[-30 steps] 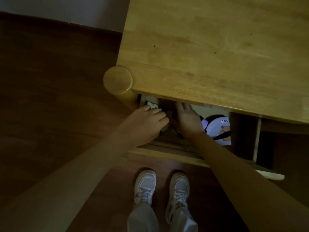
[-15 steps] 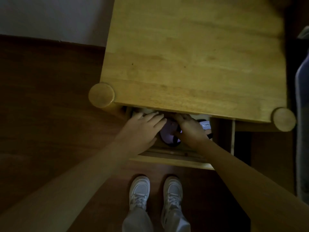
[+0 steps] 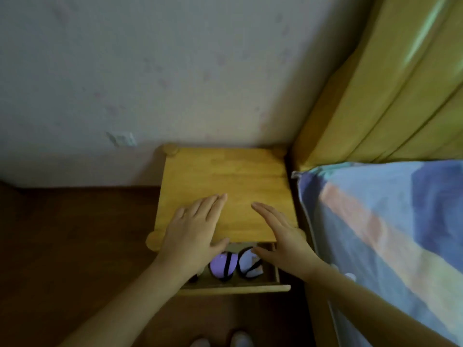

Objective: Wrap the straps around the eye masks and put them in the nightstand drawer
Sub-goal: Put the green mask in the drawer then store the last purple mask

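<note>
I see my left hand and right hand flat, fingers spread, holding nothing, over the smooth wooden nightstand. Open drawer at 6 o'clock: two rounded lilac eye masks, black straps wound round, lying just beneath both thumbs.

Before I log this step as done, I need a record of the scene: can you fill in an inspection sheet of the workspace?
Surface: light wooden nightstand top, bare.
Job's things: purple eye mask with black strap and white eye mask with black strap, side by side in the open wooden drawer.
Clutter: nothing seen.
Hands: left hand and right hand open, empty, above the nightstand's front edge.
Cables: nothing seen.
Surroundings: pale wall with white wall socket, dark wooden floor, bed with blue patterned bedding, yellow headboard.
</note>
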Available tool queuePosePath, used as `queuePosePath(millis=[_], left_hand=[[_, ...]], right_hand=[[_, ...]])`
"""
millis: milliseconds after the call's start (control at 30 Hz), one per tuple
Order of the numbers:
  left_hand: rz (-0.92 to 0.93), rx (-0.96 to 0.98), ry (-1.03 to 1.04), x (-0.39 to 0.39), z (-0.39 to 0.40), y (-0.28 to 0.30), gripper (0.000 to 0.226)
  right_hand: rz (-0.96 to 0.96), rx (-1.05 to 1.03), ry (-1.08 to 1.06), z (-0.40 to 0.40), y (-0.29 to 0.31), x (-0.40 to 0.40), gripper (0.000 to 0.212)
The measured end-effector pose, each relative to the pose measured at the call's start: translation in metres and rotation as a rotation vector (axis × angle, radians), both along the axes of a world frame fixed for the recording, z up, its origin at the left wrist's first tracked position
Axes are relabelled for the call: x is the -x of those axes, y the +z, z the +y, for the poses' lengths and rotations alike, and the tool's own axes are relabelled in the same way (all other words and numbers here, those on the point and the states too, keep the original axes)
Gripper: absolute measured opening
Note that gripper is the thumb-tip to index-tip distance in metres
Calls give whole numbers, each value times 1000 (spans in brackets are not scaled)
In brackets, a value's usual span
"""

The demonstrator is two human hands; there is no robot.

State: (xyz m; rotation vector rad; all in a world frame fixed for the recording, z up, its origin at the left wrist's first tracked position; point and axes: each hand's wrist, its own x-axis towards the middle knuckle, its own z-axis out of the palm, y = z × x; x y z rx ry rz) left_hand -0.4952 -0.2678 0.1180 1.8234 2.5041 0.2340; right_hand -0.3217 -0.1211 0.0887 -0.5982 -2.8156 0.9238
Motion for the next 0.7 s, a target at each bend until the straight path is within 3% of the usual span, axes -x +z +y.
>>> queuePosePath(millis=[333,533,700], left_hand=[[160,-280,-178,-53,19,235,88],[203,-364,-431,-85,12,318,89],[215,-391,-654,-118,-13,354,93]], right_hand=[[118,-383,-242,-18,249,-81,93],[116,-559,-481,-80,323,-134,91],[24,-640,-667,-164,359,-187,85]])
